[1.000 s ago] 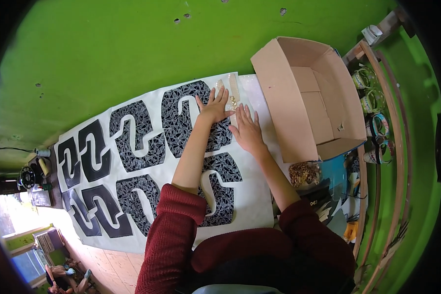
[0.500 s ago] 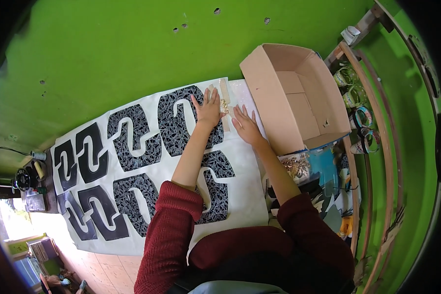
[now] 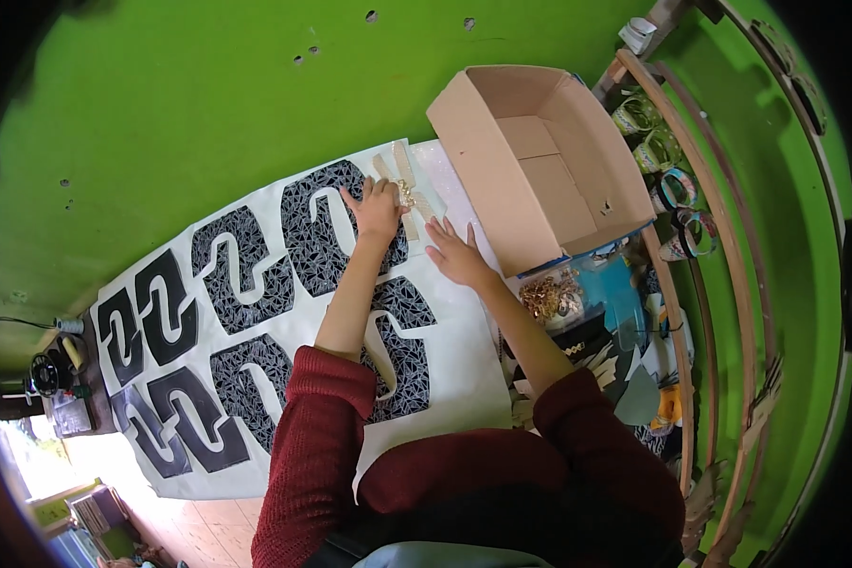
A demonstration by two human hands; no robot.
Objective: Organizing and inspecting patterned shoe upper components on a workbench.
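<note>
My left hand (image 3: 379, 212) rests palm down on the upper right black patterned cut-out (image 3: 298, 227), fingers apart, thumb out to the left. Against its right side is a beige strap piece (image 3: 409, 166) with a gold bead-like ornament (image 3: 405, 193) in its middle; part of it is hidden by the hand. My right hand (image 3: 456, 254) is spread open just below and right of the strap piece, over the white sheet (image 3: 464, 379), holding nothing. Several more curved black cut-outs, some with a crackle pattern (image 3: 246, 265) and some plain (image 3: 168, 308), lie in two rows on the sheet.
An open cardboard box (image 3: 464, 161) stands right of the sheet. Below it are a clear bag of gold ornaments (image 3: 551, 295) and scraps (image 3: 639, 398). Sandals (image 3: 677, 189) hang on a wooden rack (image 3: 705, 180) at right. A sewing machine (image 3: 52, 371) stands far left, a green wall (image 3: 208, 85) behind.
The view has shifted, so the scene sits a little further left. My left fingers are more bent than before; my right hand has drawn slightly away from the strap piece.
</note>
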